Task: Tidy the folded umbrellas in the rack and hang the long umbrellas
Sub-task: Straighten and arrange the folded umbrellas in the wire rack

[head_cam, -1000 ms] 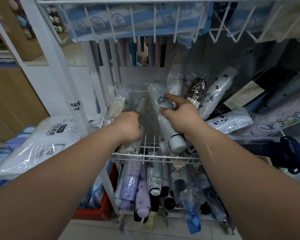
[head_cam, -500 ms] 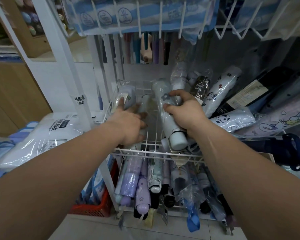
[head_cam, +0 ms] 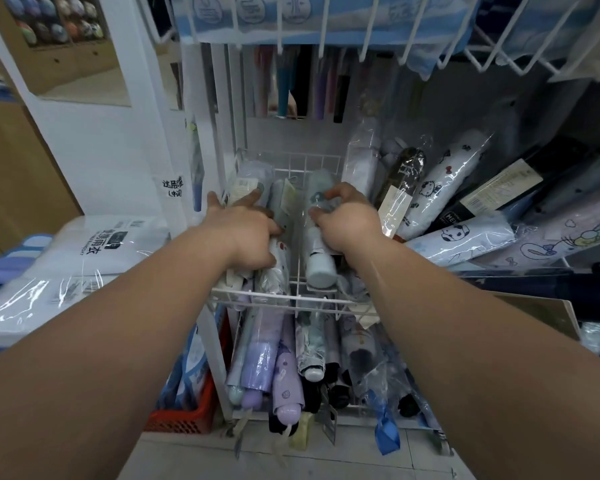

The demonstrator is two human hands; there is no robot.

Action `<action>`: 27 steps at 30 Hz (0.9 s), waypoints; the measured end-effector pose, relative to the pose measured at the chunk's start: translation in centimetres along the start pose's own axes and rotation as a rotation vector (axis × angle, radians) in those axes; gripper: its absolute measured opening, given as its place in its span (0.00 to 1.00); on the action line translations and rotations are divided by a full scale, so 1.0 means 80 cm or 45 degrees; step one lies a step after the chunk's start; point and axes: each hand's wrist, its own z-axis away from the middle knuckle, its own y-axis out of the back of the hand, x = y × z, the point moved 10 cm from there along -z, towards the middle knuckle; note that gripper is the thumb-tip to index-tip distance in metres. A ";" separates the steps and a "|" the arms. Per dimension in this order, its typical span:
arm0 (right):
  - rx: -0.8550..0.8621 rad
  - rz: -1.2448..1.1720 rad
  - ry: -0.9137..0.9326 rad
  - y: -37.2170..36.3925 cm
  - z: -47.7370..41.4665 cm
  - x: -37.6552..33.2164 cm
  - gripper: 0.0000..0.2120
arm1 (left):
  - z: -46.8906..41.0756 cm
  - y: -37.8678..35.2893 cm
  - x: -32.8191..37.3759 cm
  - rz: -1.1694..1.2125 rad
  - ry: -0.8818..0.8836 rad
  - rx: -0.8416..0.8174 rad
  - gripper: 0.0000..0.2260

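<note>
A white wire rack [head_cam: 291,299] holds folded umbrellas in clear sleeves. My left hand [head_cam: 246,233] lies on the left-hand umbrellas, thumb out to the left, fingers spread over a pale wrapped umbrella [head_cam: 248,183] and a white spotted one [head_cam: 277,268]. My right hand [head_cam: 347,226] grips a pale blue-white folded umbrella [head_cam: 321,263] in the middle compartment, fingers curled round its upper part. Long umbrella handles [head_cam: 284,81] hang at the back under the top basket.
More wrapped umbrellas [head_cam: 440,188] lean in a heap to the right. A lower tier [head_cam: 281,368] holds purple and dark folded umbrellas. A packaged raincoat [head_cam: 84,258] lies at left, a red crate [head_cam: 191,410] below it. A wire basket [head_cam: 361,26] overhangs.
My left hand has slid up and left across the left-hand umbrellas. My right hand has laid its umbrella straighter in the middle compartment. The camera has moved closer.
</note>
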 end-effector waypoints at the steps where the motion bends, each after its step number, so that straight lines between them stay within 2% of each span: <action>1: -0.033 0.059 0.018 -0.004 -0.001 -0.002 0.17 | 0.000 0.001 0.000 0.030 0.002 0.012 0.29; 4: -0.311 0.364 0.082 -0.033 0.002 -0.005 0.19 | 0.000 0.000 -0.003 0.115 0.025 0.054 0.30; 6: -0.427 0.425 0.064 -0.040 0.007 -0.002 0.26 | 0.001 -0.002 -0.004 0.118 0.036 0.079 0.29; 9: -0.465 0.599 0.140 -0.044 0.010 -0.005 0.33 | 0.000 -0.007 -0.004 0.092 0.034 0.059 0.29; 15: -0.412 0.847 0.279 -0.056 0.016 -0.015 0.30 | 0.001 -0.006 -0.001 0.040 0.016 0.068 0.29; 18: -0.323 0.772 0.286 -0.045 0.025 -0.019 0.25 | 0.006 0.001 0.006 0.104 0.004 0.122 0.28; 22: -0.043 0.542 0.355 0.018 0.060 -0.038 0.21 | 0.027 0.028 0.023 0.375 -0.062 0.452 0.27; 25: 0.192 0.564 0.455 0.083 0.106 -0.047 0.20 | 0.054 0.049 0.062 0.727 -0.302 0.656 0.27; 27: 0.327 0.663 0.500 0.125 0.138 -0.044 0.18 | 0.070 0.060 0.098 0.897 -0.448 0.684 0.26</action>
